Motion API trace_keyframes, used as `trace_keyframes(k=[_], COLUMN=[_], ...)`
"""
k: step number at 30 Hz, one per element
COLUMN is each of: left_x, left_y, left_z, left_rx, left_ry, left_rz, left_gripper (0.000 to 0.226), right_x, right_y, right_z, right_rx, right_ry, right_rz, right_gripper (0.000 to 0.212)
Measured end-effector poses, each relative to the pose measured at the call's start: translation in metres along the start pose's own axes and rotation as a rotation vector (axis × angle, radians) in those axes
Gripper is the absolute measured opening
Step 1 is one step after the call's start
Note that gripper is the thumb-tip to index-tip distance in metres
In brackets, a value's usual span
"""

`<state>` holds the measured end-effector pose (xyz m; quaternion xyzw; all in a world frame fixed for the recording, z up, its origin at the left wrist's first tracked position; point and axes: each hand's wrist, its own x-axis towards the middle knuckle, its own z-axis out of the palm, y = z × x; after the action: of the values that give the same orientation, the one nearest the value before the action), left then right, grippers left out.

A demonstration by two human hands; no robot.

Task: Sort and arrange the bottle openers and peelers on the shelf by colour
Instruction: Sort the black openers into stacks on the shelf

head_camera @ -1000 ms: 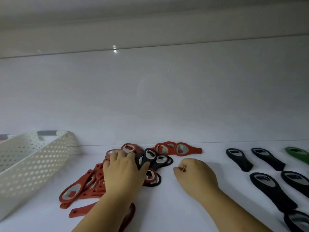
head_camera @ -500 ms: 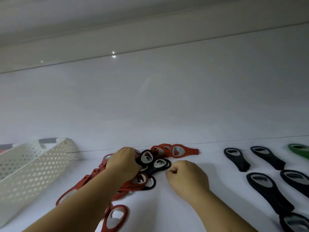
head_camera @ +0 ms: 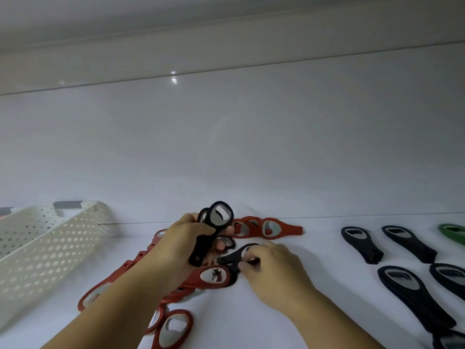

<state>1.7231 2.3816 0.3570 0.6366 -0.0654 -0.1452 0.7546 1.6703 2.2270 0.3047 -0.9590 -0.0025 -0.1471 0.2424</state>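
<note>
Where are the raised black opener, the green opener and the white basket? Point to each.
raised black opener (head_camera: 202, 248), head view, on its black handle.
green opener (head_camera: 451, 234), head view, on its green body.
white basket (head_camera: 57, 244), head view, on its perforated side wall.

Bare shelf (head_camera: 322, 263) between the red opener pile (head_camera: 214, 277) and the laid-out black openers (head_camera: 362, 244) gives me a clear lane from the front. The perforated basket (head_camera: 50, 248) blocks the left. Over the pile my left hand (head_camera: 181, 243), gripping a raised black opener (head_camera: 203, 248), and my right hand (head_camera: 274, 270), pinching a second black opener (head_camera: 230, 259), sit close together; the back wall (head_camera: 226, 147) closes behind.
</note>
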Motion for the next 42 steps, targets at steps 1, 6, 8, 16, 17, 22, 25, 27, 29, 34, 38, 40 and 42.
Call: trace_keyframes(k=[1,6,8,16,17,22,25,27,29,34,38,40,42], left_x=[0.001,-0.002,-0.004,-0.017,-0.018,-0.015,-0.014,-0.015,-0.017,-0.026,-0.019,-0.015,-0.014], left_y=[-0.006,-0.018,-0.016,-0.017,-0.017,-0.020,-0.020,-0.020,-0.019,-0.019,-0.017,-0.017,-0.017], left_z=[-0.003,-0.013,-0.014,-0.002,-0.002,-0.004,-0.003,-0.001,0.002,0.003,-0.003,-0.006,-0.008], left_rx=[-0.095,-0.435,-0.525,-0.460,-0.437,-0.402,-0.418,-0.388,-0.333,-0.096,-0.312,-0.432,-0.474], left_ry=[-0.063,-0.248,-0.264,-0.187,-0.188,-0.200,-0.160,-0.131,-0.170,-0.423,-0.297,-0.222,-0.174], left_rz=[-0.017,-0.099,-0.107,-0.184,-0.193,-0.228,-0.238,-0.248,-0.262,-0.311,-0.338,-0.340,-0.346], left_gripper=[0.023,0.060,0.066,0.028,0.023,0.024,0.030,0.031,0.034,0.019,0.027,0.028,0.022], right_x=[0.000,0.002,0.004,0.004,0.005,0.010,0.013,0.012,0.007,0.001,0.005,0.003,0.002], right_y=[-0.002,0.002,0.005,0.004,0.004,0.005,0.011,0.009,0.001,-0.013,0.005,0.008,0.002], right_z=[-0.002,-0.009,-0.007,-0.008,-0.008,-0.005,-0.013,-0.024,-0.030,-0.020,-0.014,-0.005,-0.002], right_rx=[-0.010,0.017,-0.067,0.041,0.179,0.520,0.737,1.053,1.229,0.881,0.311,-0.009,-0.144], right_ry=[0.062,0.082,-0.010,-0.026,0.004,0.117,0.314,0.351,0.283,0.149,0.145,-0.105,-0.176], right_rz=[0.034,0.167,0.230,0.328,0.346,0.331,0.409,0.460,0.422,0.214,0.198,0.158,0.078], right_gripper=[0.023,0.021,0.042,0.040,0.037,0.031,0.020,0.013,0.009,0.009,0.028,0.050,0.042])
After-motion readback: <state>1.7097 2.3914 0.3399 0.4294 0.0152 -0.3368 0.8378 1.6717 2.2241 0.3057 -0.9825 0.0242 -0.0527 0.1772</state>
